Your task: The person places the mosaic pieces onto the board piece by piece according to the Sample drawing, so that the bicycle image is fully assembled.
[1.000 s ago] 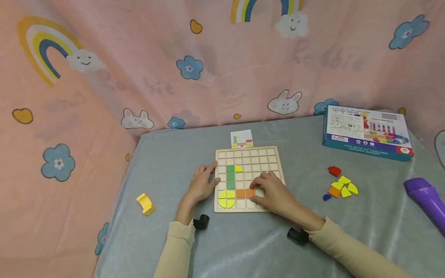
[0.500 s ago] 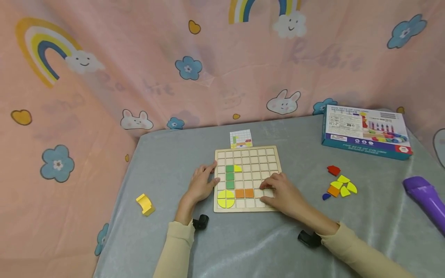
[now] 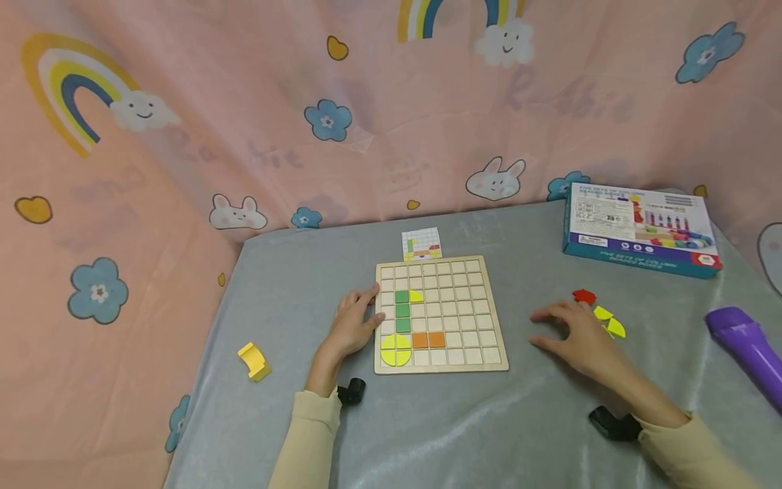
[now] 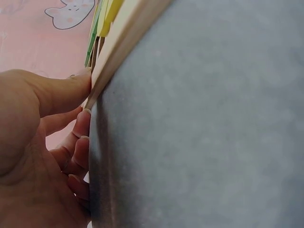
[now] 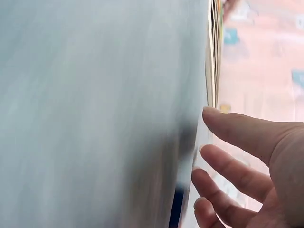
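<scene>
The square wooden grid board (image 3: pixel 442 292) lies on the grey table and bears green squares (image 3: pixel 402 310), orange squares (image 3: pixel 428 340), a yellow quarter-circle (image 3: pixel 416 297) and a yellow circle (image 3: pixel 396 350) built of quarters. At its left edge, my left hand (image 3: pixel 351 326) holds the rim between thumb and fingers; the left wrist view shows the thumb (image 4: pixel 61 92) on the rim. Off to the right, my right hand (image 3: pixel 580 343) hovers with thumb and fingers apart and nothing between them. It partly hides the loose pieces: red ones (image 3: pixel 584 297) and yellow quarter-circles (image 3: pixel 617 329) show past it.
A small pattern card (image 3: pixel 421 244) lies just behind the board. At the back right is a flat box (image 3: pixel 641 229), with a purple microphone-shaped object (image 3: pixel 745 353) in front of it. A yellow arch block (image 3: pixel 254 360) sits at the left. Patterned pink cloth (image 3: pixel 391 122) hangs behind.
My right hand has left the board beside the orange squares and moved right to the loose pieces. The orange squares stay on the board. My left hand keeps its place.
</scene>
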### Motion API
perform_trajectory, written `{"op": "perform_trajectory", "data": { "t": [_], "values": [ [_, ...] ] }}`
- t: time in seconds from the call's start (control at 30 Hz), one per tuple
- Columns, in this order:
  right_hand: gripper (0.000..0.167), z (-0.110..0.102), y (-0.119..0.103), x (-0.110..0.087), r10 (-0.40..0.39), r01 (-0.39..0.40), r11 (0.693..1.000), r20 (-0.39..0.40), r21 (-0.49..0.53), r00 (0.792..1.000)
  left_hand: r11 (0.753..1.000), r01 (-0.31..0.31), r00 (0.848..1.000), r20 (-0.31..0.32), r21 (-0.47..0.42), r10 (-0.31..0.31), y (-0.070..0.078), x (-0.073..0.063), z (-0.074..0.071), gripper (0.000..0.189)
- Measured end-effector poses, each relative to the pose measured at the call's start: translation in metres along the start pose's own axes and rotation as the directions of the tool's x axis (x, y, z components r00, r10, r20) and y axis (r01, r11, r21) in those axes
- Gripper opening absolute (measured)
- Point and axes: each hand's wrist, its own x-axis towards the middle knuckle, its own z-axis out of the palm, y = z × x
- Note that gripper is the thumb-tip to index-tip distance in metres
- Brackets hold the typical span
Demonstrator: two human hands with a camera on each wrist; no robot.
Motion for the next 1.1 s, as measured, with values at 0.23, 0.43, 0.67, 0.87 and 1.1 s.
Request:
{"op": "perform_trajectory", "data": {
  "t": [0.23, 0.43, 0.67, 0.87, 1.1],
  "values": [
    [0.041, -0.032, 0.038, -0.013, 0.093, -0.093, 0.996, 0.039, -0.004, 0.995, 1.000, -0.001, 1.000, -0.004, 0.008, 0.001, 0.000, 0.000, 0.000, 0.064],
    [0.041, -0.044, 0.050, -0.022, 0.143, -0.140, 0.989, 0.052, -0.045, 0.988, 1.000, 0.006, 1.000, -0.002, 0.001, -0.006, 0.002, 0.000, 0.000, 0.064],
    [0.036, -0.037, 0.046, -0.024, 0.150, -0.149, 0.987, 0.018, -0.054, 0.989, 1.000, 0.000, 1.000, -0.003, 0.003, 0.000, 0.000, 0.000, 0.000, 0.063],
    [0.030, -0.030, 0.039, -0.018, 0.135, -0.134, 0.990, 0.010, -0.049, 0.991, 1.000, 0.008, 1.000, 0.001, -0.006, -0.008, 0.001, 0.000, 0.000, 0.063],
    [0.030, -0.023, 0.017, -0.006, 0.078, -0.081, 0.996, -0.060, -0.049, 0.995, 1.000, 0.002, 1.000, -0.005, -0.006, -0.002, -0.001, 0.000, 0.001, 0.063]
  ]
}}
